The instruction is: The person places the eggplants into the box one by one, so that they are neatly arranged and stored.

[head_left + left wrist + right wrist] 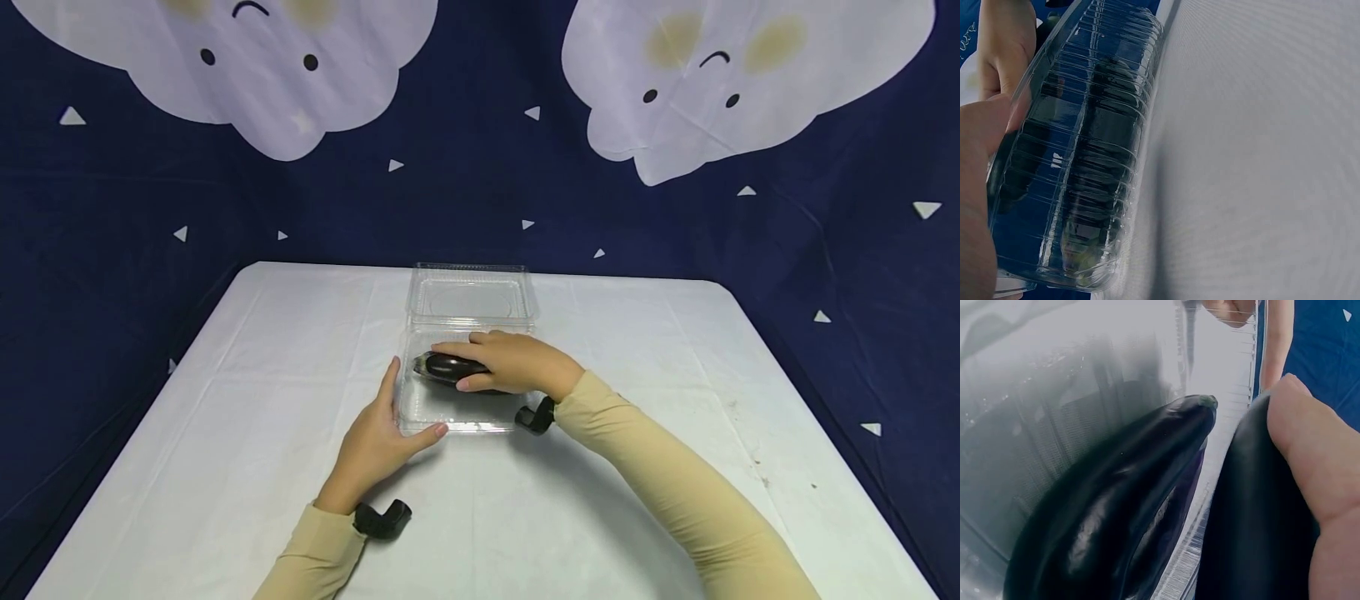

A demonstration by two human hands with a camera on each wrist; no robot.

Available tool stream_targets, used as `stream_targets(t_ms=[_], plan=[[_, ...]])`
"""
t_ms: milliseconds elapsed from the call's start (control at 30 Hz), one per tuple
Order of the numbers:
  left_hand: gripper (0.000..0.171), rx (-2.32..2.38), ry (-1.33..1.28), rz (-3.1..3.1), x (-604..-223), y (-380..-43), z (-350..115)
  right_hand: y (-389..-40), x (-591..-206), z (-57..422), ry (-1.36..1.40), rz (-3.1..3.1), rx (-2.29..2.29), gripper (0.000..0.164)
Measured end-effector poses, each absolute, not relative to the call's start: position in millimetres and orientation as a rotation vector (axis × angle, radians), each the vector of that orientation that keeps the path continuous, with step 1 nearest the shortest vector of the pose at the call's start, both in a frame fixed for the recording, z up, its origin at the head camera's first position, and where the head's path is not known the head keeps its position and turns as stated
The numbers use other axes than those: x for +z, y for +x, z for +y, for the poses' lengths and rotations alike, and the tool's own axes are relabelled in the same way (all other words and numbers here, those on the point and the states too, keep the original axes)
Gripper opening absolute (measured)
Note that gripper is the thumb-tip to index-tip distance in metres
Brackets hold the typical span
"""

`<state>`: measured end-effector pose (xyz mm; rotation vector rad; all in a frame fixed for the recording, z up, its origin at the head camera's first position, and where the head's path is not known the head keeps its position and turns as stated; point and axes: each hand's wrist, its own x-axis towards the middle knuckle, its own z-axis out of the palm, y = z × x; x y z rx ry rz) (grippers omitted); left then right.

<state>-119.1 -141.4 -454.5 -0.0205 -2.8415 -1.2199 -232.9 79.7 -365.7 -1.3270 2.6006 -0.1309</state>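
Note:
A clear plastic clamshell container (450,414) lies with its lid (472,296) folded back. My right hand (517,364) reaches over the base from the right and grips a dark, glossy eggplant (450,367), its stem end pointing left. In the right wrist view the thumb presses along the held eggplant (1247,512), while another eggplant (1104,494) lies inside the container beside it. Through the ribbed wall in the left wrist view shows a dark eggplant (1107,119). My left hand (375,442) rests at the container's front left corner, fingers straight along the left side, thumb at the front rim.
The container stands on a table with a white cloth (247,433), whose far edge lies just behind the lid. A dark blue curtain (465,200) with white clouds and triangles hangs behind. Small dark specks dot the cloth at the right. Black camera mounts sit at both wrists.

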Motion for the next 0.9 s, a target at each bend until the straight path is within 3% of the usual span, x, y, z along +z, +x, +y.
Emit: stream_targets(t_ms=[900], plan=[[0.125, -1.206, -0.032, -2.842, -455.8, -118.5, -142.1, -221.6, -369.4, 59.3, -1.249, 2.482, 0.138, 0.065]])
